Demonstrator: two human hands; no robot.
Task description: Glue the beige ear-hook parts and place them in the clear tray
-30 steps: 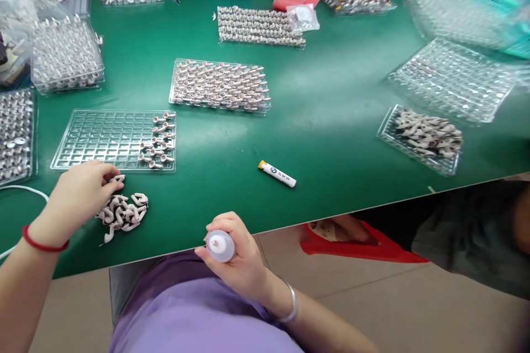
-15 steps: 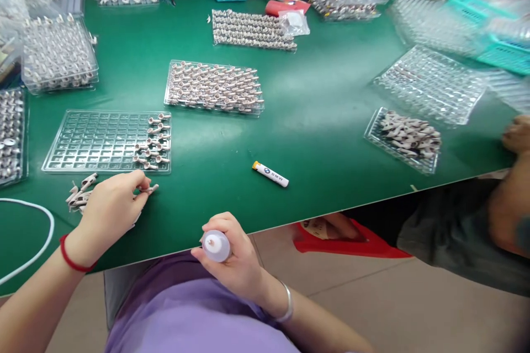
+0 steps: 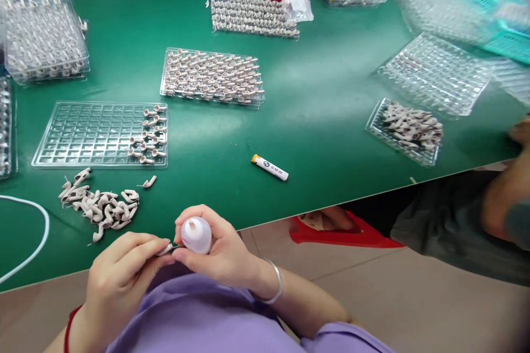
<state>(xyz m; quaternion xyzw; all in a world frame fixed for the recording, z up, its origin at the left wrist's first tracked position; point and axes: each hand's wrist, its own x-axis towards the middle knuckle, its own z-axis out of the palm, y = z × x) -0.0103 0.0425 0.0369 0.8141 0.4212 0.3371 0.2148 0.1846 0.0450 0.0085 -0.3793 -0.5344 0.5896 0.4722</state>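
My left hand [image 3: 128, 267] pinches a small beige earbud shell [image 3: 165, 249] between thumb and fingertips, close to the table's front edge. My right hand [image 3: 221, 251] is wrapped round a translucent squeeze bottle [image 3: 197, 236], its white nozzle pointing up toward me. The tips of my right thumb and forefinger come close to the shell and a thin wire at its end; whether they touch it I cannot tell. Beyond my left hand lies a loose pile of similar shells [image 3: 103, 207], with a single shell [image 3: 149, 181] apart from it. A clear compartment tray [image 3: 78, 132] holds several shells along its right side.
A filled tray [image 3: 213, 77] stands farther back, and stacked trays [image 3: 45, 41] are at the left. A white tube marked BMW [image 3: 270, 167] lies mid-table. A tray of heaped shells [image 3: 409, 127] is at the right, near another person's arm [image 3: 503, 193]. A white cable [image 3: 43, 231] curves at the left.
My left hand has moved from the pile toward my body and right, bringing a shell to my right hand. The right hand with the bottle has shifted left. The pile is now uncovered.
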